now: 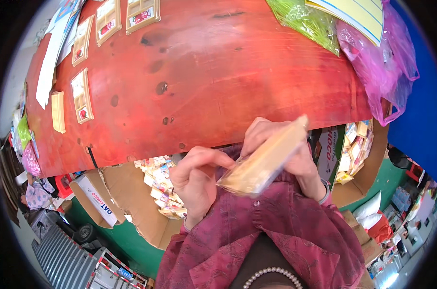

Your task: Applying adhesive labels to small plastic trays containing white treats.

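Above my lap, just off the table's near edge, is a long beige packet (pixel 269 161) in a clear plastic bag, tilted with its right end higher. It is slightly blurred, so its contents cannot be made out exactly. My right hand (pixel 276 142) is closed round its far side and right part. At the lower left end, where loose clear film shows, my left hand (pixel 197 176) has its fingers bent in a pinch on the bag's edge. Small beige compartment trays (pixel 81 95) with red fruit pictures lie on the red table (pixel 218 82), several of them at the left.
Cardboard boxes of small packs stand below the table edge, one left (pixel 132 192) and one right (pixel 382 154). A beige stack (pixel 58 112) and white sheets (pixel 47 77) lie at left. A green bag (pixel 305 24) and a pink plastic bag (pixel 377 62) sit far right.
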### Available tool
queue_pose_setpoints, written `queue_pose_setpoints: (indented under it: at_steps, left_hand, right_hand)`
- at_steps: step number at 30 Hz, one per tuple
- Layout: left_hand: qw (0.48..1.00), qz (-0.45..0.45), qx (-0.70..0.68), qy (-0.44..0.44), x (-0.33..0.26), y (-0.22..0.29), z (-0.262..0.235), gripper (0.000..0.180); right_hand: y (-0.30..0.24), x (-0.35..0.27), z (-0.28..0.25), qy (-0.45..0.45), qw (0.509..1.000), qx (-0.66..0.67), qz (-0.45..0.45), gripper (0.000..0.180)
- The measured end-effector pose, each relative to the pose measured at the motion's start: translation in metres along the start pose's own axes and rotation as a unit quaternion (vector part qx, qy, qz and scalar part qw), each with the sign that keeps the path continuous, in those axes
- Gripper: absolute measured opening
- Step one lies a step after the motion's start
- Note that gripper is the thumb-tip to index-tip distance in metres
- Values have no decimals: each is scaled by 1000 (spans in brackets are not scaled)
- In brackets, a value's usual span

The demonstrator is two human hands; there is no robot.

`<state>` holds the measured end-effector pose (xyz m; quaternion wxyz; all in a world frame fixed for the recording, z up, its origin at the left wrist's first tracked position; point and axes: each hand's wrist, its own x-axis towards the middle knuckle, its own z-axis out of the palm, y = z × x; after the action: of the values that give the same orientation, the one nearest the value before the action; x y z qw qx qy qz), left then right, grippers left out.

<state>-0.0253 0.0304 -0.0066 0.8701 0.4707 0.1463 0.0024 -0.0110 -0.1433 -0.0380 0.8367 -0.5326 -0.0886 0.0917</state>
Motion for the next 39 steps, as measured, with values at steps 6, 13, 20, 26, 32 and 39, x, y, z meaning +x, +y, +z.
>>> queue_pose_setpoints:
  at_steps: [6, 13, 20, 26, 32, 39]
  left_hand:
    - [955, -79, 46, -282, 12, -7, 1, 15]
    - [943, -229, 14, -242, 6, 1, 24, 22]
    - [937, -293, -15, -191, 3, -3, 28, 37]
    - [941, -281, -4, -188, -2, -11, 32, 36]
    - [935, -260, 13, -241, -6, -15, 38, 29]
    - [931, -194, 42, -306, -6, -29, 37, 32]
  right_hand:
    - [19, 3, -19, -43, 985, 79, -151, 28]
    - [14, -3, -24, -67, 982, 102, -148, 25]
    - [5, -14, -23, -33, 992, 113, -55, 23]
    - [6, -17, -27, -25, 992, 117, -46, 22]
    - [21, -14, -34, -69, 978, 156, -117, 28]
    - [35, -12, -29, -57, 956, 255, -132, 31]
